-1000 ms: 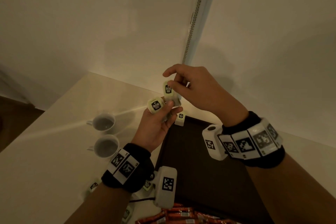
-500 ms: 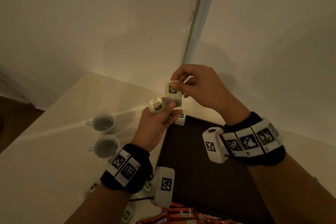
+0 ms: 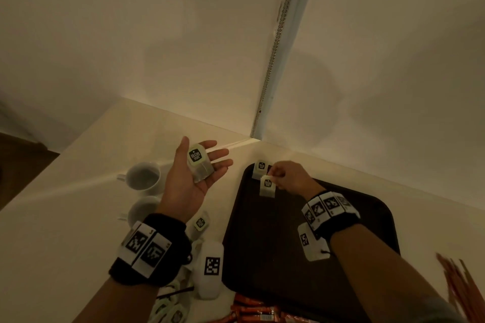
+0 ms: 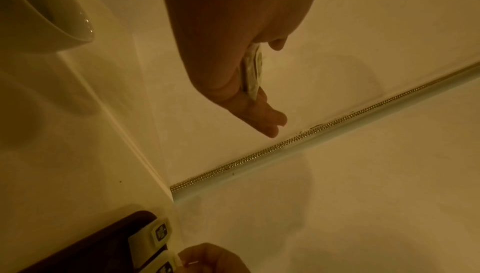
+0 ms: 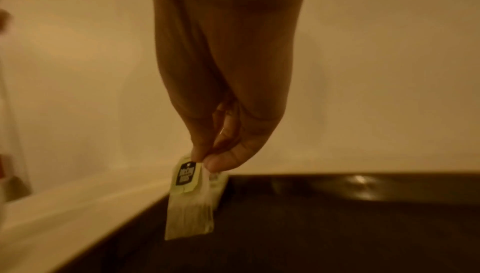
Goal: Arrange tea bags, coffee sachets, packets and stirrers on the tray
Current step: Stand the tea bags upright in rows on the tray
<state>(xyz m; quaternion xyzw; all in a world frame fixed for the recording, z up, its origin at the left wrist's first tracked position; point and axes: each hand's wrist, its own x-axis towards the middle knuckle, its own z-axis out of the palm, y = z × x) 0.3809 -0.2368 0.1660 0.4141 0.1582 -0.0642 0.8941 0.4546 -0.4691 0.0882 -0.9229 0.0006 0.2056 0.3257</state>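
My right hand [image 3: 287,175]: thumb and forefinger pinch the top of a tea bag [image 3: 267,186], which hangs just over the far left corner of the tray [image 3: 288,244]; in the right wrist view its lower edge looks to touch the tray floor, though I cannot tell for sure.
My left hand [image 3: 195,176]: palm up, fingers spread flat, to the left of the tray above the desk [image 3: 65,217]; a second tea bag [image 3: 198,162] lies loose on my palm.
Tea bag already placed [image 3: 260,168]: leaning in the tray's far left corner.
More tea bags [image 3: 200,223]: on the desk beside the tray's left edge.
Two cups [image 3: 143,177]: further left of the tray.
Orange sachets [image 3: 252,312]: at the tray's near edge.
Stirrers [image 3: 459,286]: right of the tray.
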